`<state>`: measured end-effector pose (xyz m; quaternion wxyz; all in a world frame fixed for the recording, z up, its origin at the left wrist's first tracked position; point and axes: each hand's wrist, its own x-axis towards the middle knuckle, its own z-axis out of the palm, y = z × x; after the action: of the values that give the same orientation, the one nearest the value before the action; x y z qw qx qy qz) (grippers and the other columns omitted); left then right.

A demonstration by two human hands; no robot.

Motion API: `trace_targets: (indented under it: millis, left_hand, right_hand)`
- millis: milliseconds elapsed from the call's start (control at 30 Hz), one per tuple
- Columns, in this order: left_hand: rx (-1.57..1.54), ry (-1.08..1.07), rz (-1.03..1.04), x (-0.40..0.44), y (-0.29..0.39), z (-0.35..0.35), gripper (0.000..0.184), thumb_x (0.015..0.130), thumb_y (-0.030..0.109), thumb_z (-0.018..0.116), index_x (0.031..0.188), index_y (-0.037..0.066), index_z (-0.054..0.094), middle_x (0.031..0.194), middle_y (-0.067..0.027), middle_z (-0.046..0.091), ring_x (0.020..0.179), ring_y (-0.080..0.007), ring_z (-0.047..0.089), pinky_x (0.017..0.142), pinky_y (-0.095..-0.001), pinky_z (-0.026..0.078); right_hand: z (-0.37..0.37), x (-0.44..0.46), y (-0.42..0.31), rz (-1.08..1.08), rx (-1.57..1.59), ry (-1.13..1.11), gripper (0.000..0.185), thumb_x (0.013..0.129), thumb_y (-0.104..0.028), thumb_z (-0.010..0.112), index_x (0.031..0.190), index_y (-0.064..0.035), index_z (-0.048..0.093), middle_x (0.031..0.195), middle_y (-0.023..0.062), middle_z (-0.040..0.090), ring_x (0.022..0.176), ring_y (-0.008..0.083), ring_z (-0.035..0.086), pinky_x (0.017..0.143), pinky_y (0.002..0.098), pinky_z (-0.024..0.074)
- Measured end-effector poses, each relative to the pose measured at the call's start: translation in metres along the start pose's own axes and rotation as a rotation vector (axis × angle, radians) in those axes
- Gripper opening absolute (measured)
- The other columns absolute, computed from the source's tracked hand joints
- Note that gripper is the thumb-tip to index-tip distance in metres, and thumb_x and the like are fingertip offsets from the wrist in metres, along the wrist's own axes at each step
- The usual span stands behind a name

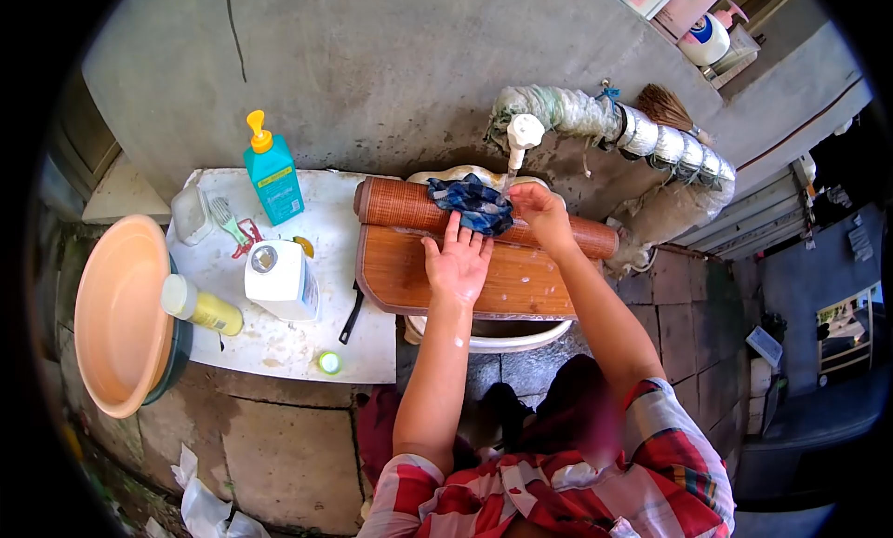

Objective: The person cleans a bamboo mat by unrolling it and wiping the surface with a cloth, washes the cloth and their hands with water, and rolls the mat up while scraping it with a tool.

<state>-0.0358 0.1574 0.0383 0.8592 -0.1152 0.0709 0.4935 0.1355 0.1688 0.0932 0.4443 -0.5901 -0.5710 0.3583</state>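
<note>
A crumpled blue and black plaid cloth [473, 203] lies over a rolled brown slatted mat [400, 206]. My left hand [458, 262] is palm up and wet, fingers spread, its fingertips against the cloth's lower edge. A white fleck sits near that wrist. My right hand [542, 214] is at the cloth's right edge, its fingers loosely bent beside the thin water stream. Above them a white tap [523, 136] is running. The mat's flat part [446, 278] reaches toward me across a white basin [484, 341], hiding most of it.
On the white board [358, 361] at left stand a teal pump bottle [274, 185] and a white jug [279, 282], with a brush [226, 219], a black-handled tool [352, 317] and a green cap [328, 362]. A yellow bottle [205, 307] leans by a peach tub [121, 315]. A wrapped pipe [665, 147] runs right.
</note>
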Motion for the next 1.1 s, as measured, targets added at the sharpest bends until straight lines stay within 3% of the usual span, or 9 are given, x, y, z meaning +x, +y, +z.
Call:
trace_targets:
  millis: [100, 200, 300, 333, 367, 467, 533, 933, 1100]
  left_hand:
    - [-0.053, -0.012, 0.001, -0.002, -0.001, -0.004, 0.079, 0.093, 0.066, 0.008, 0.146, 0.012, 0.030, 0.156, -0.0125, 0.018, 0.145, -0.0294, 0.010, 0.116, -0.0450, 0.004]
    - [-0.056, -0.099, 0.001, -0.002, -0.002, -0.009, 0.081, 0.091, 0.070, 0.010, 0.148, 0.015, 0.029, 0.159, -0.0102, 0.005, 0.146, -0.0272, -0.003, 0.115, -0.0416, -0.006]
    - [0.126, 0.010, 0.039, -0.012, -0.001, 0.004, 0.081, 0.091, 0.069, 0.009, 0.148, 0.015, 0.028, 0.159, -0.0103, 0.005, 0.146, -0.0259, -0.005, 0.114, -0.0395, -0.011]
    - [0.239, 0.086, 0.130, -0.015, -0.001, 0.011, 0.080, 0.092, 0.069, 0.010, 0.149, 0.015, 0.028, 0.159, -0.0098, 0.006, 0.146, -0.0249, -0.005, 0.113, -0.0388, -0.012]
    - [0.353, 0.159, 0.221, -0.019, 0.001, 0.018, 0.080, 0.092, 0.069, 0.010, 0.149, 0.016, 0.027, 0.159, -0.0094, 0.007, 0.146, -0.0240, -0.005, 0.113, -0.0381, -0.013]
    - [0.151, -0.189, 0.189, -0.035, 0.024, 0.039, 0.076, 0.093, 0.067, 0.011, 0.150, 0.017, 0.025, 0.158, -0.0048, 0.013, 0.146, -0.0217, 0.004, 0.116, -0.0403, -0.002]
    - [-0.025, -0.473, 0.121, -0.043, 0.036, 0.053, 0.073, 0.094, 0.065, 0.014, 0.150, 0.019, 0.023, 0.158, -0.0053, 0.015, 0.145, -0.0235, 0.013, 0.117, -0.0436, 0.011]
    - [-0.108, -0.618, 0.161, -0.048, 0.037, 0.069, 0.067, 0.095, 0.057, 0.027, 0.151, 0.021, 0.018, 0.158, -0.0067, 0.013, 0.145, -0.0273, 0.012, 0.117, -0.0505, 0.008]
    - [-0.114, -0.629, 0.162, -0.044, 0.037, 0.066, 0.068, 0.094, 0.056, 0.033, 0.151, 0.021, 0.018, 0.158, -0.0065, 0.013, 0.145, -0.0272, 0.012, 0.117, -0.0503, 0.008]
  right_hand:
    - [-0.002, -0.006, 0.014, 0.055, -0.185, 0.169, 0.027, 0.087, -0.003, 0.060, 0.114, 0.0016, 0.056, 0.108, 0.0118, 0.063, 0.092, 0.0156, 0.061, 0.077, 0.0277, 0.0515]
    - [0.011, -0.017, -0.004, 0.441, -0.147, 0.111, 0.068, 0.083, -0.050, 0.069, 0.119, 0.0037, 0.049, 0.101, 0.0152, 0.063, 0.079, 0.0158, 0.064, 0.063, 0.0264, 0.0527]
    - [0.025, -0.021, -0.015, 0.482, -0.118, 0.085, 0.066, 0.081, -0.047, 0.072, 0.118, 0.0024, 0.049, 0.095, 0.0127, 0.065, 0.072, 0.0151, 0.066, 0.062, 0.0252, 0.0520]
    - [0.028, -0.017, -0.004, 0.434, -0.056, 0.114, 0.045, 0.083, -0.029, 0.073, 0.112, -0.0001, 0.052, 0.088, 0.0083, 0.065, 0.066, 0.0131, 0.065, 0.058, 0.0239, 0.0502]
    - [0.025, -0.013, 0.008, 0.436, -0.048, 0.114, 0.045, 0.083, -0.029, 0.073, 0.112, -0.0001, 0.052, 0.088, 0.0083, 0.065, 0.066, 0.0131, 0.065, 0.058, 0.0239, 0.0502]
    - [0.020, -0.006, 0.022, 0.183, 0.134, 0.185, 0.020, 0.082, 0.007, 0.061, 0.098, -0.0026, 0.056, 0.082, 0.0020, 0.062, 0.066, 0.0094, 0.059, 0.061, 0.0222, 0.0469]
    - [0.020, -0.006, 0.020, 0.081, 0.067, 0.219, 0.019, 0.082, 0.006, 0.062, 0.098, -0.0029, 0.056, 0.082, 0.0011, 0.062, 0.070, 0.0083, 0.058, 0.064, 0.0215, 0.0460]
    - [0.024, -0.003, 0.029, 0.249, -0.115, 0.284, 0.043, 0.078, -0.018, 0.077, 0.109, 0.0000, 0.053, 0.099, 0.0094, 0.063, 0.086, 0.0148, 0.058, 0.072, 0.0284, 0.0487]
    - [0.026, 0.009, 0.026, 0.134, -0.044, 0.196, 0.028, 0.080, -0.003, 0.070, 0.102, -0.0008, 0.054, 0.096, 0.0090, 0.063, 0.086, 0.0138, 0.058, 0.074, 0.0269, 0.0481]
